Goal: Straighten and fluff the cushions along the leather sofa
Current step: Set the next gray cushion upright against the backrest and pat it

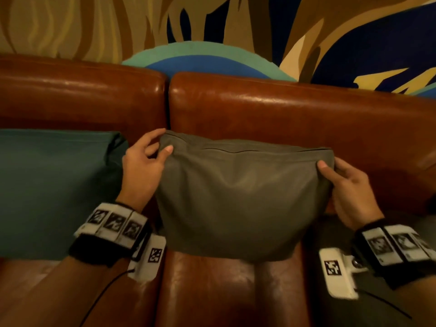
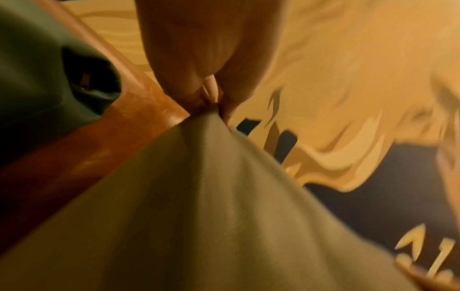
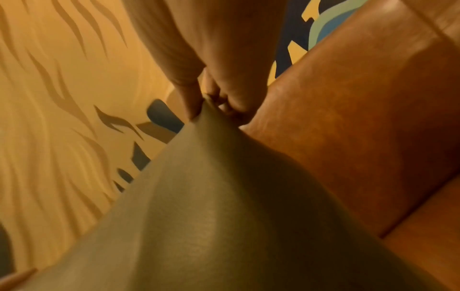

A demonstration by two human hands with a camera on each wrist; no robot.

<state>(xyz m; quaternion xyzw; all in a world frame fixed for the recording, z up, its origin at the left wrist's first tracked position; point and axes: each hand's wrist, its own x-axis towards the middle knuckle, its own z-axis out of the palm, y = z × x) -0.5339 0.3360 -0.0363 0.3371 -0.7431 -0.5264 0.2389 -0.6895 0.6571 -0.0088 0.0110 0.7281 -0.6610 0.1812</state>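
On the brown leather sofa (image 1: 236, 291), both hands' fingers pinch the grey cushion (image 1: 238, 197) by its top corners.

Showed a painted wall (image 1: 70, 24) across the top of the head view. Carried wavy tan and ochre streaks (image 1: 47, 20) on its left part. Held a teal arc (image 1: 188, 49) at the middle, with a blue arc (image 1: 205, 64) nested just beneath it. Broke into dark navy patches (image 1: 377, 50) on the right, edged by brown and cream bands, with yellow shapes (image 1: 377, 77) low among them. Turned up again, blurred, in both wrist views as ochre waves and navy blotches.
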